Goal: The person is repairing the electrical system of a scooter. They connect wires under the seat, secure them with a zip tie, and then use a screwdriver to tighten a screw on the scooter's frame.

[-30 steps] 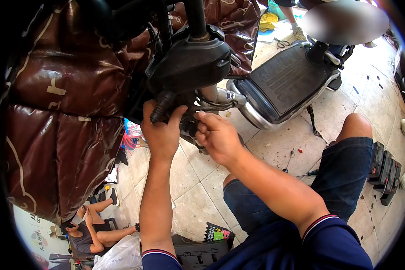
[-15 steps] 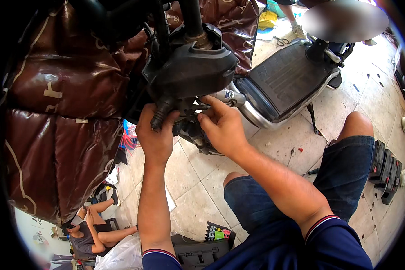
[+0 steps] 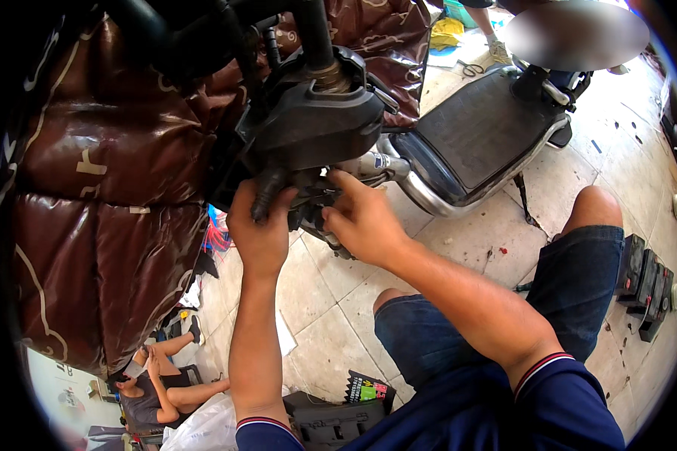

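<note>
The left hand (image 3: pixel 262 229) is gripping a black cable (image 3: pixel 267 197) hanging under the black steering housing (image 3: pixel 316 128), while the right hand (image 3: pixel 361 218), just right, is pinching the fitting (image 3: pixel 316 214) between them.

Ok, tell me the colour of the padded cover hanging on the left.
Glossy brown padded cover with thin cream markings, seen in the head view.

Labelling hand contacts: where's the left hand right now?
Head view, centre-left: the left hand grips a black ribbed rubber hose under the black plastic scooter housing, beside the right hand.
</note>
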Motion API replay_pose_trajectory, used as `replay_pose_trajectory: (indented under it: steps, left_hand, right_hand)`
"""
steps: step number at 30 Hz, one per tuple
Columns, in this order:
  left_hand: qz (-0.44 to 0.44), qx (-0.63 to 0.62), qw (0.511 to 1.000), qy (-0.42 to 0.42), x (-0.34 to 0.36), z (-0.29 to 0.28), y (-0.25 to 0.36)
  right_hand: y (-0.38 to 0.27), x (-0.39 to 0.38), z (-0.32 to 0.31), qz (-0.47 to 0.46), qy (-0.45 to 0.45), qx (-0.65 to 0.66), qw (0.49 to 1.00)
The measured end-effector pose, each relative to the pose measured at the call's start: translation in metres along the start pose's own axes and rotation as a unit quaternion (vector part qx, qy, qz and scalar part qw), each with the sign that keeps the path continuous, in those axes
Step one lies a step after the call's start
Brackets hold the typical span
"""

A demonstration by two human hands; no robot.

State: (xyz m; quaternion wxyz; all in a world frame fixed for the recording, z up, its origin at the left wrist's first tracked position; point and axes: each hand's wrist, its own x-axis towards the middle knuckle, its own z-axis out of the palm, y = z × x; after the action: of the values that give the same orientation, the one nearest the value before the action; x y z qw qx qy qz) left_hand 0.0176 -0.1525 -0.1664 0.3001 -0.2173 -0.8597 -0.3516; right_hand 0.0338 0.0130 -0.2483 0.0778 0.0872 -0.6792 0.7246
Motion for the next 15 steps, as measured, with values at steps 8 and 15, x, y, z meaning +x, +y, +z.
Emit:
replay_pose_trajectory:
  steps: [8,15]
  left_hand:
    - [-0.025,0.040,0.999,-0.001,-0.004,0.005,-0.006]
    - [0.003,0.049,0.996,0.068,-0.012,0.018,-0.004]
  right_hand:
    - [-0.004,0.007,-0.013,-0.043,-0.087,-0.057,0.994]
    - [-0.006,0.010,-0.041,-0.112,-0.143,-0.152,0.972]
